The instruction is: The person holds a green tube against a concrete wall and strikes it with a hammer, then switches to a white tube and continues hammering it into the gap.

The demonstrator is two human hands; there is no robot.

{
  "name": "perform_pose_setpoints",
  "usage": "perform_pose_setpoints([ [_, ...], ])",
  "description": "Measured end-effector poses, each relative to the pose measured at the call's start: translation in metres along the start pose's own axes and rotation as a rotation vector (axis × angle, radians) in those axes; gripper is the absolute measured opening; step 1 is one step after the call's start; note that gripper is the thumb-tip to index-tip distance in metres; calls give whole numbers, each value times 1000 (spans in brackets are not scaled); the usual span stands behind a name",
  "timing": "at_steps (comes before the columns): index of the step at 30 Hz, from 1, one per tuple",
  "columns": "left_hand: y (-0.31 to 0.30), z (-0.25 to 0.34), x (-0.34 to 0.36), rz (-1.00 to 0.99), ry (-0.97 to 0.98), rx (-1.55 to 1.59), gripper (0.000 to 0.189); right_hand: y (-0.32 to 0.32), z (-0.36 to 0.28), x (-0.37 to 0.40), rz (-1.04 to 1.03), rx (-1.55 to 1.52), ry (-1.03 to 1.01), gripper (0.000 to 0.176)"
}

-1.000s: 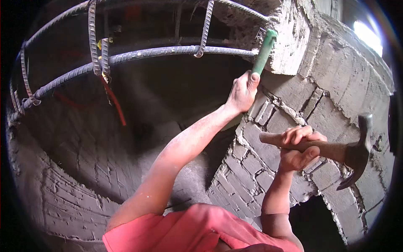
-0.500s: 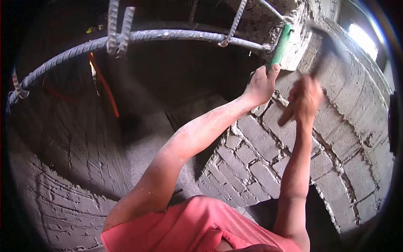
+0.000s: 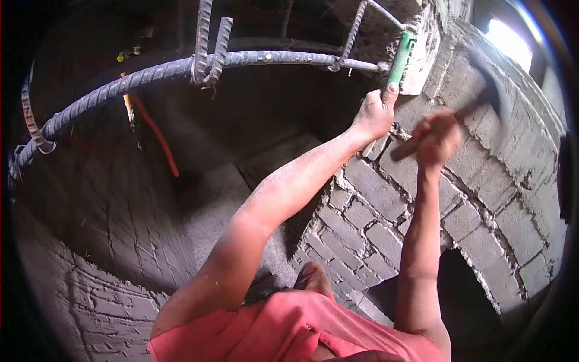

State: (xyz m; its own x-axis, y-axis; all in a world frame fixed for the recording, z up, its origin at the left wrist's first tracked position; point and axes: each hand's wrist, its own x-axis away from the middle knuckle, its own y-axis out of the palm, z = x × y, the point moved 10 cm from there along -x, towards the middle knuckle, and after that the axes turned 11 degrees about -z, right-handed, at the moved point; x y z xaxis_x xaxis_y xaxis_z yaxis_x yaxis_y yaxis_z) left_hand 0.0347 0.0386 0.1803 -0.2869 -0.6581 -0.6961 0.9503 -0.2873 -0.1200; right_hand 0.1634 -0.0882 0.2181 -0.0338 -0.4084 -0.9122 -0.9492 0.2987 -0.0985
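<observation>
My left hand [image 3: 376, 113] is closed around the lower end of a green rod or tube [image 3: 400, 59]. The upper end of this piece lies by the rough concrete edge, close to where a rebar ends; its exact kind I cannot make out. To the right, my right hand [image 3: 438, 137] grips the wooden handle of a hammer [image 3: 473, 104]. The dark hammer head is smeared by motion in front of the plastered wall, apart from the green piece.
A long ribbed rebar [image 3: 151, 73] with bent stirrups [image 3: 202, 45] crosses the upper left. An orange tube [image 3: 155, 134] hangs below it. At right stands a block wall [image 3: 377, 187] with rough mortar joints, and scored plaster [image 3: 114, 314] covers the lower left.
The hammer has swung to the right and its handle now tilts more toward level. My left hand keeps its hold on the green piece. The view has shifted slightly.
</observation>
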Motion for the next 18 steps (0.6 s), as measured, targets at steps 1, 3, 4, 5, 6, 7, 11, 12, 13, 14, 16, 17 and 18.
perform_pose_setpoints([
  [1,0,6,-1,25,49,-20,79,6,19,-8,-96,172,237,47],
  [3,6,3,2,16,13,-39,82,12,14,-7,-134,102,344,42],
  [4,1,8,2,35,25,-76,81,1,2,-11,-103,291,232,43],
  [5,-4,12,3,60,31,-114,79,0,-1,-5,-60,-35,220,45],
  [6,-6,12,5,54,10,-129,76,-3,-19,2,4,-90,107,47],
  [7,-10,15,6,56,12,-134,76,-6,-36,5,70,-145,-11,48],
  [11,-8,16,4,9,-45,-156,69,-9,-46,12,171,-390,-412,50],
  [12,-7,15,4,14,-44,-160,68,-1,-17,5,107,-260,-204,45],
  [13,-7,16,2,23,-3,-170,65,10,2,1,39,-129,11,41],
  [14,-6,14,-2,18,9,-184,64,19,22,-5,-156,272,309,35],
  [16,-5,21,13,-25,17,-163,63,40,30,11,-277,259,383,36],
  [17,-11,-4,7,10,-21,-322,61,48,21,12,-266,382,234,39],
  [18,-16,3,5,24,68,-301,61,44,20,31,-213,238,356,35],
])
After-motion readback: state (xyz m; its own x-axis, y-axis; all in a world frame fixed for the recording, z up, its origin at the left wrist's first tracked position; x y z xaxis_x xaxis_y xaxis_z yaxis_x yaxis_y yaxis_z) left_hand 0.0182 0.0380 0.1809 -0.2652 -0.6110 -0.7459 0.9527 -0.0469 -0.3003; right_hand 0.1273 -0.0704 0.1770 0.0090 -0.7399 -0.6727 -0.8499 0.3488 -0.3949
